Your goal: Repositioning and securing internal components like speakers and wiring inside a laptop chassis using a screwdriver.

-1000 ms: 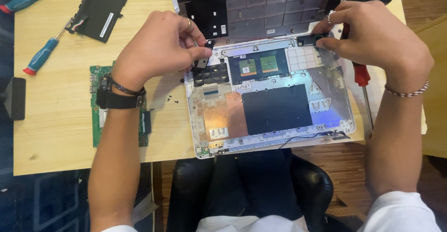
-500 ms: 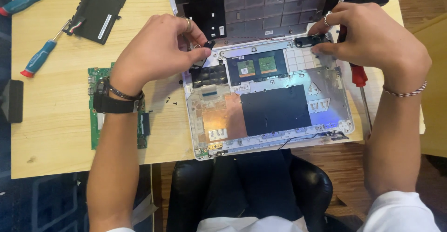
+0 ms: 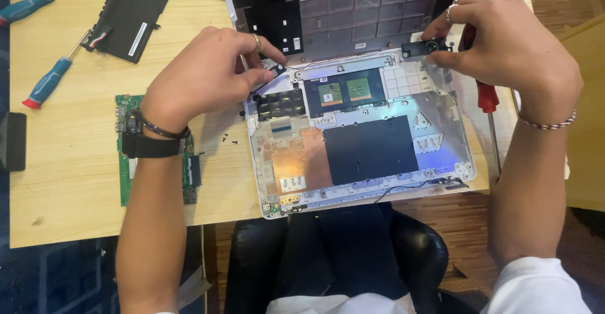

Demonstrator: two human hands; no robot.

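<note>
Electronics repair workbench, wooden table (image 3: 75,181), screwdrivers (image 3: 47,84), loose circuit board (image 3: 129,162), opened laptop (image 3: 359,125)

Both arms reach forward, left hand (image 3: 205,74) and right hand (image 3: 510,52) with fingers pinched.

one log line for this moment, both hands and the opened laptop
left hand: pinching small black part | right hand: holding black speaker module | opened laptop chassis on wooden table
</note>
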